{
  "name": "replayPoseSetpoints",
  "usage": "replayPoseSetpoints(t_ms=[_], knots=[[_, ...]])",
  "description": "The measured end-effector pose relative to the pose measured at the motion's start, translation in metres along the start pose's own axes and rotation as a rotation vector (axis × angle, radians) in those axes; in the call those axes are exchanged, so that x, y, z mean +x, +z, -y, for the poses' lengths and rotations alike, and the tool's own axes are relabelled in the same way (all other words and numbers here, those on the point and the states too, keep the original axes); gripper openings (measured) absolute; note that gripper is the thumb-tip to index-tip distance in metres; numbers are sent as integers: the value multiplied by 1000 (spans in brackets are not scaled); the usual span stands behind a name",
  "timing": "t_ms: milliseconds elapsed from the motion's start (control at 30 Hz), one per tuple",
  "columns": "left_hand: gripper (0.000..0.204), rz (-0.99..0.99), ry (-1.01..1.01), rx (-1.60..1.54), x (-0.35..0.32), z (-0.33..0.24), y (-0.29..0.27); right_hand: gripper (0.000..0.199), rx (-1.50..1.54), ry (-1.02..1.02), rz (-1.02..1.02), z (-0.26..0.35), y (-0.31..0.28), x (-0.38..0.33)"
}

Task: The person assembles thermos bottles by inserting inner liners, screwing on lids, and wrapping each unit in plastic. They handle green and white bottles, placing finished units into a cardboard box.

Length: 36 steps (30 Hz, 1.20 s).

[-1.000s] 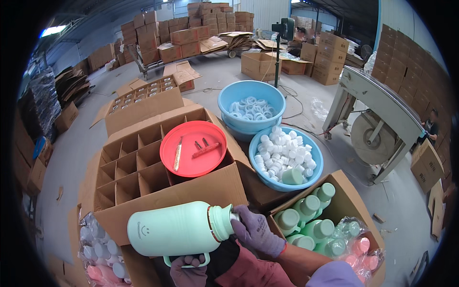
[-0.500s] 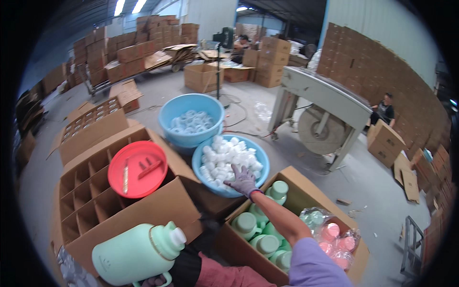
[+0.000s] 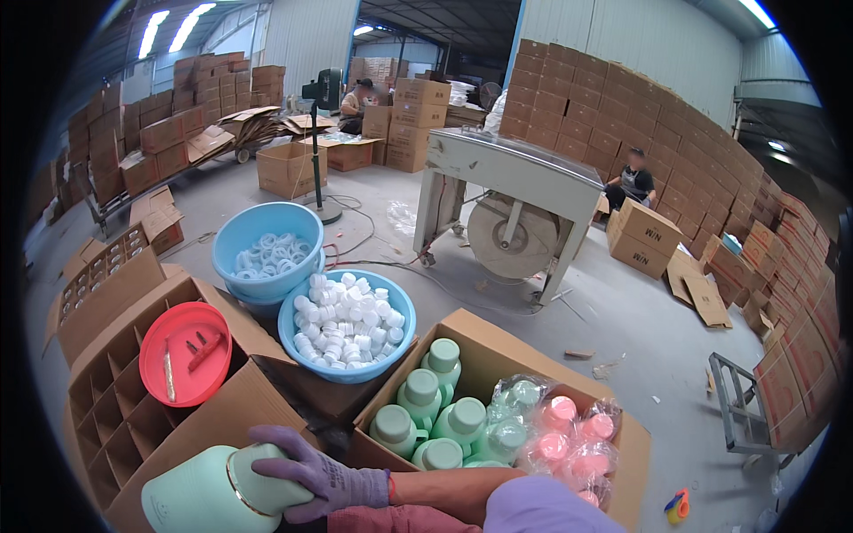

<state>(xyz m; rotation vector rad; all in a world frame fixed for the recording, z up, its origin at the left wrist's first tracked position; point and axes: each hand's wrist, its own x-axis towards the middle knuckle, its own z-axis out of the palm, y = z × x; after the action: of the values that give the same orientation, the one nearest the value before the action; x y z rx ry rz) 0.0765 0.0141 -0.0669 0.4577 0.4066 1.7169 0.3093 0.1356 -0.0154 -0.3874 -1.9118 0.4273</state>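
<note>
A mint-green thermos jug (image 3: 191,493) with a thin gold ring lies tilted at the lower left, its top pointing right. My right hand (image 3: 324,480), in a grey-purple glove, is closed over the jug's top end, fingers wrapped round it. That hand hides the mouth, so I cannot tell whether a stopper is there. My left hand does not show. Behind stands a blue basin (image 3: 409,330) full of white stoppers (image 3: 346,320). Right of my hand, a carton (image 3: 524,355) holds several green jugs (image 3: 462,417) and pink ones (image 3: 560,413) in clear plastic.
A divided carton (image 3: 107,426) at left carries a red basin (image 3: 187,391) with small tools. Another blue basin (image 3: 267,222) holds pale rings. Beyond stand a grey machine (image 3: 515,169), a fan (image 3: 324,89) and stacked cartons. Two people sit far off. A metal trolley (image 3: 742,409) stands right.
My right hand has left the stopper basin and come down-left onto the jug's top. The jug shifted lower left, and my left hand dropped out of sight. The view swung right.
</note>
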Motion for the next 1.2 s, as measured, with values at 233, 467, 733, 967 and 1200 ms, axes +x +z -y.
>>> replayPoseSetpoints(t_ms=[233,467,733,967,1200], knots=[[28,364,437,1346,-4,-37,30,68,1288,1140,85,7,28,18],[31,1364,958,1879,17,-47,55,59,828,1307,677,-40,11,53],[42,1323,870,1927,-32,-73,14,81,253,978,1469,0,18,103],[52,1121,837,2160,-82,-95,29,83,-102,605,1445,32,79,139],[30,472,621,2167,-47,-137,60,30,-920,306,680,-160,78,207]])
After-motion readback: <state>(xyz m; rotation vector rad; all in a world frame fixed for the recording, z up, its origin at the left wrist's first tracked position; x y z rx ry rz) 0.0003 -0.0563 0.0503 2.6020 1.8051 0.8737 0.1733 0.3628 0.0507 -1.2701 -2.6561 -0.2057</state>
